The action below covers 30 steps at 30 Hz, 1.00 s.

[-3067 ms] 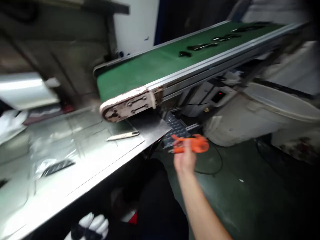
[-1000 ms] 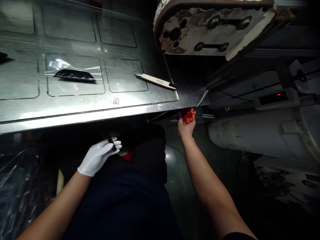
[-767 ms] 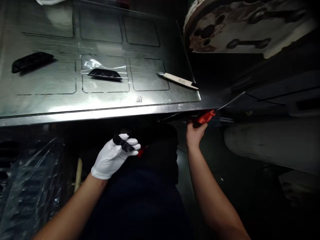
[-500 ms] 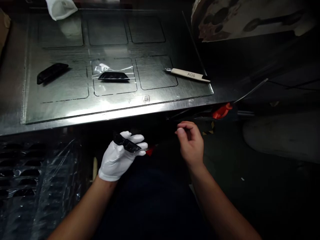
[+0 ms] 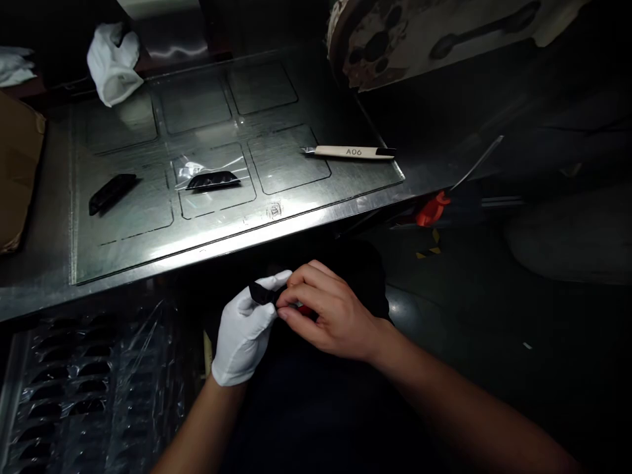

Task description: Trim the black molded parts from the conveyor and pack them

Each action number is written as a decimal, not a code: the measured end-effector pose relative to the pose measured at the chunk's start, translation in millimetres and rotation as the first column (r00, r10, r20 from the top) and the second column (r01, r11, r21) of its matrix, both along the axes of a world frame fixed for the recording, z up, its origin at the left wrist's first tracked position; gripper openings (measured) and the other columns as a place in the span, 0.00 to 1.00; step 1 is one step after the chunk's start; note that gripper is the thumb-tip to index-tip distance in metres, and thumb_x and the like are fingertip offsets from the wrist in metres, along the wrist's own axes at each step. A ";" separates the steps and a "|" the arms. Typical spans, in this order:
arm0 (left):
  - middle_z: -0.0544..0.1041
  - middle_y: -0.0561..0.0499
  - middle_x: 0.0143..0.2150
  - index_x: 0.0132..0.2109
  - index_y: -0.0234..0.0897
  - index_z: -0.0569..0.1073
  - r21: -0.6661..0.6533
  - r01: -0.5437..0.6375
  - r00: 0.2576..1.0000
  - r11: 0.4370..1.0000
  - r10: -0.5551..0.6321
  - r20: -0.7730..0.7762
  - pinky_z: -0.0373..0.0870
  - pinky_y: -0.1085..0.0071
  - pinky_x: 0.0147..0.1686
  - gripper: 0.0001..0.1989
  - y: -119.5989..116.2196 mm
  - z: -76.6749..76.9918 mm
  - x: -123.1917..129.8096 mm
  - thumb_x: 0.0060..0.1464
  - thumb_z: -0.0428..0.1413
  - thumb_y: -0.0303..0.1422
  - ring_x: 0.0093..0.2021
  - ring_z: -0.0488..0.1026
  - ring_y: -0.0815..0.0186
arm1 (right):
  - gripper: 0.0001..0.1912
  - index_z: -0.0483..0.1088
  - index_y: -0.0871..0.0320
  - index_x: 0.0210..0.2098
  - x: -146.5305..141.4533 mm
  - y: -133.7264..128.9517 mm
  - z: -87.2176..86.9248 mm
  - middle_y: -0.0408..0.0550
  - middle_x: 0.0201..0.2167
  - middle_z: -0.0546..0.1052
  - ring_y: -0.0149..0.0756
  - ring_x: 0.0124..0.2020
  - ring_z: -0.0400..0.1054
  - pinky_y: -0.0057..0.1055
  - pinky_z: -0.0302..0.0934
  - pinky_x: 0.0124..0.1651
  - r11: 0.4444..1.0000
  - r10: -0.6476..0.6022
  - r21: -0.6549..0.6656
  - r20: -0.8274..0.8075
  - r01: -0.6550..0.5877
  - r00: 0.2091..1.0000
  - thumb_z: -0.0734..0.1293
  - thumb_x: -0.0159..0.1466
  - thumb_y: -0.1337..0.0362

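My left hand (image 5: 245, 329), in a white glove, grips a small black plastic part (image 5: 263, 293) between thumb and fingers, below the bench edge. My bare right hand (image 5: 328, 309) meets it there, its thumb and fingertips pinched at the part's right end. Those fingertips cover that end, so I cannot see whether they hold anything besides the part. On the glass plate (image 5: 217, 232) lie two similar parts: one black part (image 5: 112, 192) at the left, and another black part (image 5: 213, 180) with clear film around it. A craft knife (image 5: 348, 152) marked A06 rests at the plate's right.
Trays of black parts under clear plastic (image 5: 74, 388) stand at the lower left. A cardboard box (image 5: 20, 171) and a white glove (image 5: 113, 66) sit at the bench's left and back. A red-handled tool (image 5: 433, 209) juts out at the right edge, below a large machine part (image 5: 395, 46).
My right hand has come left from its place apart and now touches the part in my left hand. The left fingers have closed more around it. The camera view has turned slightly.
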<state>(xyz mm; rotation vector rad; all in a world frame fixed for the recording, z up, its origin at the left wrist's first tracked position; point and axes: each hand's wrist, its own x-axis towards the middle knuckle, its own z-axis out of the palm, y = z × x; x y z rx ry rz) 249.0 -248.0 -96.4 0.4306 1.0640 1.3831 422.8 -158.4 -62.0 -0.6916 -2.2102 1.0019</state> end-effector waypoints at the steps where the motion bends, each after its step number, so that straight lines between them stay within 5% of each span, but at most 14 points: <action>1: 0.80 0.47 0.58 0.54 0.44 0.82 0.002 0.013 0.998 1.000 -0.013 -0.058 0.73 0.63 0.63 0.16 -0.3 -0.5 0.0 0.59 0.67 0.33 0.62 0.75 0.54 | 0.05 0.76 0.57 0.42 0.5 -1.0 0.8 0.48 0.37 0.75 0.35 0.40 0.65 0.37 0.66 0.45 1.000 -0.004 -0.019 -0.007 0.004 1.000 0.70 0.67 0.65; 7: 0.78 0.46 0.61 0.59 0.44 0.80 -0.025 0.184 0.920 0.983 -0.181 -0.347 0.73 0.62 0.63 0.20 11.4 11.2 2.5 0.60 0.66 0.36 0.62 0.75 0.52 | 0.03 0.72 0.56 0.38 7.4 -2.5 -0.3 0.46 0.35 0.74 0.33 0.38 0.66 0.33 0.63 0.41 0.983 -0.038 -0.180 -0.021 0.034 0.999 0.68 0.65 0.70; 14: 0.80 0.53 0.60 0.62 0.50 0.77 -0.012 0.355 0.713 0.935 -0.279 -0.643 0.75 0.66 0.61 0.19 49.9 59.2 -12.8 0.65 0.62 0.40 0.59 0.78 0.60 | 0.03 0.69 0.55 0.36 15.0 15.5 12.0 0.44 0.35 0.72 0.32 0.38 0.68 0.31 0.64 0.41 0.973 -0.137 -0.201 -0.106 0.114 0.985 0.67 0.66 0.69; 16: 0.81 0.55 0.56 0.62 0.50 0.76 0.067 0.304 0.554 0.950 -0.119 -0.824 0.77 0.68 0.58 0.18 66.8 76.2 -31.2 0.68 0.59 0.39 0.55 0.80 0.64 | 0.03 0.68 0.54 0.36 17.7 25.8 22.1 0.44 0.35 0.71 0.31 0.38 0.68 0.30 0.64 0.41 0.964 -0.174 -0.221 -0.111 0.147 0.978 0.67 0.67 0.67; 19: 0.81 0.51 0.57 0.62 0.44 0.74 0.193 0.294 0.011 0.936 0.198 -0.980 0.75 0.67 0.60 0.17 100.1 97.8 -64.5 0.69 0.56 0.34 0.57 0.78 0.64 | 0.04 0.68 0.54 0.35 17.3 39.8 35.4 0.43 0.35 0.71 0.30 0.37 0.67 0.30 0.63 0.41 0.957 -0.202 -0.230 -0.088 0.177 0.975 0.67 0.68 0.65; 21: 0.80 0.48 0.57 0.58 0.41 0.76 0.157 0.364 -0.204 0.918 0.243 -0.948 0.73 0.61 0.60 0.14 124.5 107.1 -83.8 0.67 0.56 0.29 0.58 0.76 0.59 | 0.05 0.68 0.54 0.35 12.8 44.9 39.8 0.43 0.35 0.71 0.31 0.37 0.67 0.30 0.63 0.41 0.959 -0.192 -0.226 -0.073 0.171 0.979 0.67 0.68 0.65; 26: 0.79 0.44 0.38 0.42 0.38 0.80 -0.016 0.399 -0.433 0.917 0.172 -0.885 0.68 0.59 0.36 0.11 163.9 108.9 -105.8 0.63 0.53 0.25 0.37 0.74 0.53 | 0.05 0.69 0.54 0.34 -0.1 43.1 35.6 0.43 0.35 0.71 0.32 0.37 0.67 0.31 0.63 0.41 0.961 -0.156 -0.238 -0.048 0.140 0.987 0.67 0.68 0.65; 30: 0.78 0.46 0.37 0.45 0.40 0.80 -0.045 0.389 -0.485 0.920 0.163 -0.859 0.61 0.58 0.33 0.14 156.8 100.2 -105.6 0.66 0.50 0.25 0.35 0.71 0.53 | 0.05 0.69 0.54 0.35 2.8 46.4 37.1 0.43 0.35 0.72 0.31 0.38 0.68 0.31 0.63 0.42 0.964 -0.173 -0.208 -0.032 0.163 0.984 0.67 0.68 0.65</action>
